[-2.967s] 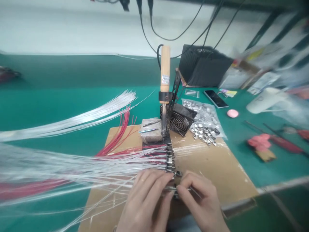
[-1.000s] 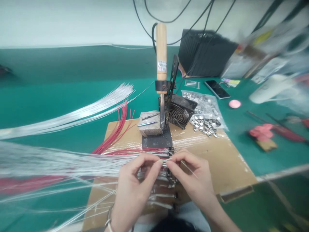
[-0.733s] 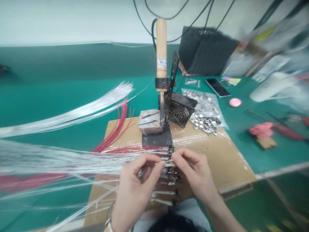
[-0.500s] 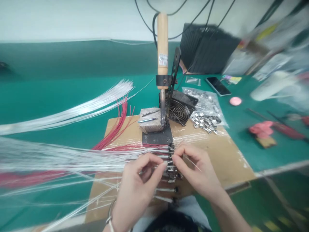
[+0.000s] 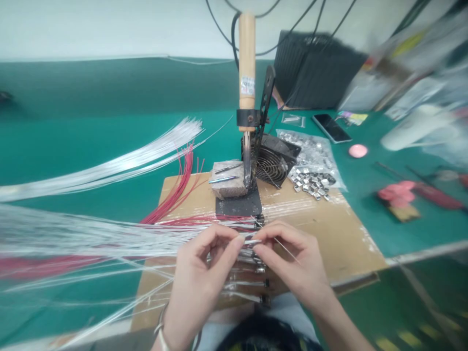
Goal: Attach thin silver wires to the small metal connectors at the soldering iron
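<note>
I am pinching a thin white wire (image 5: 287, 251) between the thumb and forefinger of my right hand (image 5: 296, 263), its long axis slanting over the cardboard with the free end pointing near and to the right. My left hand (image 5: 199, 273) is pinching too, thumb and forefinger together, its fingertips (image 5: 239, 240) just beside those of my right hand. I cannot tell whether it is closing on that wire or on the metal clip right under it.

Both hands are hovering over a column of metal clips (image 5: 248, 282) running from far to near on a cardboard sheet (image 5: 329, 239). A mass of white wires (image 5: 73, 234), with red wires (image 5: 47, 268) among them, is fanning out to the left from the clips. Farther left and far, a second bundle of white wires (image 5: 127, 168) is curving across the green mat (image 5: 219, 131).

Straight ahead of my hands, a soldering iron (image 5: 246, 63) is standing upright in a metal stand (image 5: 252, 117), its tip pointing down beside a stone block (image 5: 226, 180) carrying 2 slim metal pieces. To the right of it, a small fan (image 5: 272, 163) is sitting beside a plastic bag of metal clips (image 5: 310, 156), with a loose pile of clips (image 5: 310, 185) on the near side. Farther right, a phone (image 5: 331, 127) is lying on the mat.
</note>
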### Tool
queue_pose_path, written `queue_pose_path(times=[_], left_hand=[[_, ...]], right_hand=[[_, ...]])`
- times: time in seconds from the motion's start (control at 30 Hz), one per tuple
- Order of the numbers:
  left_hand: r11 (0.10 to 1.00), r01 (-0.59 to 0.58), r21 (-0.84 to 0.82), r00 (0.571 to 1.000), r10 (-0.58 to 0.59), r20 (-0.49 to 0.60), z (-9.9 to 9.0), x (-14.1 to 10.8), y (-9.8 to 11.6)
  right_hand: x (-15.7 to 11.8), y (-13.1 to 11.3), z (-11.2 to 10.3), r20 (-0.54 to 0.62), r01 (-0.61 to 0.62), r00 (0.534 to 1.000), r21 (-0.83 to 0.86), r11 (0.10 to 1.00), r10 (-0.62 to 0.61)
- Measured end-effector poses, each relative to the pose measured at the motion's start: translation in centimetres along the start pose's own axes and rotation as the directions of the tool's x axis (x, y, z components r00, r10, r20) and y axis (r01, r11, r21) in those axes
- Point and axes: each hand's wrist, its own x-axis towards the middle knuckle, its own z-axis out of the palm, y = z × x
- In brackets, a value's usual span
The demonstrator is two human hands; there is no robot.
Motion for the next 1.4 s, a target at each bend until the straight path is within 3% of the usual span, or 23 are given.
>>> queue_pose_path(times=[0.43,0.6,0.73,0.9,1.1,1.3,1.4], left_hand=[[0.999,-0.048,-0.007,0.998,0.047,-0.047,0.5,-0.6,0.5],[0.96,-0.176,0.216,0.975,0.2,-0.097,0.6,-0.9,0.3],[0.873,-0.295,0.39,0.935,0.348,-0.071,0.6,-1.1,0.5],[0.954,-0.217,0.209,0.974,0.224,-0.014,0.7,-0.9,0.9],[0.983,-0.127,0.135,0.992,0.128,-0.001,0.8,-0.9,1.3],[0.967,-0.189,0.17,0.979,0.199,-0.042,0.9,-0.8,0.9],[0.899,-0.305,0.314,0.944,0.33,-0.03,0.7,-0.7,0.7]], right_hand=[[-0.5,0.6,0.6,-0.067,0.123,0.99,0.011,0.992,-0.122],[-0.6,1.0,0.9,-0.075,0.123,0.99,0.052,0.991,-0.119],[-0.5,0.9,1.0,-0.09,0.031,0.996,0.123,0.992,-0.02],[-0.4,0.3,0.7,-0.02,-0.159,0.986,0.188,0.969,0.166],[-0.4,0.0,0.4,-0.028,-0.063,0.997,0.106,0.992,0.067],[-0.5,0.3,0.2,0.01,-0.058,0.998,0.151,0.987,0.057],[-0.6,0.3,0.2,0.006,-0.043,0.999,0.159,0.986,0.043]])
